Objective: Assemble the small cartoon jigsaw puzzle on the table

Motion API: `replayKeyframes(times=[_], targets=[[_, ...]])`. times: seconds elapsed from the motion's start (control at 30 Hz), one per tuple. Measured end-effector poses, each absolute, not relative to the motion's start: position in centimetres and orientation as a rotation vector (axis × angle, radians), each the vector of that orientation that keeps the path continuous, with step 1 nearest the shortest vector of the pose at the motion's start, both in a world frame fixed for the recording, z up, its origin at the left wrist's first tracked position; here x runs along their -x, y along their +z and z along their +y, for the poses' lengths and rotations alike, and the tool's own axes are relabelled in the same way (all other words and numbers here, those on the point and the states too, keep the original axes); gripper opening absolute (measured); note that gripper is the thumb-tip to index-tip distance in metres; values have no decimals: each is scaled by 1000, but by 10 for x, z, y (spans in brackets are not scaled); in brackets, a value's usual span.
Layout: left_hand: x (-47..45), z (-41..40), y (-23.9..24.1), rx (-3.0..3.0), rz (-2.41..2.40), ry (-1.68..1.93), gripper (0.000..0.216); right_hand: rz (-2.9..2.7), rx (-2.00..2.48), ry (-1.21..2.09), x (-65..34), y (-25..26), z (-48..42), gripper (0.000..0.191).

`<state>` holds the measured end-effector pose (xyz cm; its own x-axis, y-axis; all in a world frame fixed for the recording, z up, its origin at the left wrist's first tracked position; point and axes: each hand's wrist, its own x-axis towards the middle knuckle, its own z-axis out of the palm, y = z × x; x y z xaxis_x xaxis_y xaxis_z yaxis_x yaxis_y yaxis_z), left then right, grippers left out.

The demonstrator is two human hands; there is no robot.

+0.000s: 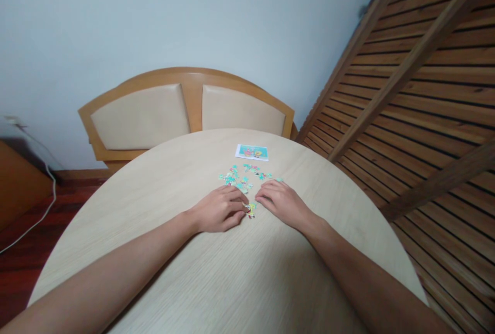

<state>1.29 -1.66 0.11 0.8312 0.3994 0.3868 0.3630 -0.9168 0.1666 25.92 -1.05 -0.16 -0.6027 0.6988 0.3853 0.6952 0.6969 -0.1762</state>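
My left hand (219,209) and my right hand (280,201) rest on a round pale wooden table (193,272), fingertips almost meeting. Between them lies a small yellow-and-green jigsaw puzzle piece (250,209); the curled fingers of both hands pinch or press it. Several loose turquoise puzzle pieces (242,177) are scattered just beyond my fingers. Farther back lies a small colourful picture card (251,152), flat on the table.
A wooden bench back with two beige cushions (185,110) stands behind the table against a pale wall. A slatted wooden frame (421,92) leans at the right. A white cable (42,205) runs over the red floor at the left.
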Motion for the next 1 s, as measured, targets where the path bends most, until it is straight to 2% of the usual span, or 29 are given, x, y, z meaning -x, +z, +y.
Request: replayKeyframes(times=[0.17, 0.43, 0.63, 0.83, 1.0], targets=[[-12, -16, 0, -2918, 586, 624, 25, -2423, 1168, -62, -255, -3, -9, 10], [-12, -16, 1, -2886, 572, 637, 25, -2524, 1017, -165, -251, 10, -22, 14], [-12, -15, 1, -2875, 576, 633, 26, -2608, 894, -2, -246, 8, -28, 12], [-12, -15, 0, -2868, 578, 628, 25, -2649, 852, 181, -255, 14, -32, 24], [-11, -15, 0, -2873, 584, 626, 26, -2640, 870, 254, -259, 16, -31, 20]])
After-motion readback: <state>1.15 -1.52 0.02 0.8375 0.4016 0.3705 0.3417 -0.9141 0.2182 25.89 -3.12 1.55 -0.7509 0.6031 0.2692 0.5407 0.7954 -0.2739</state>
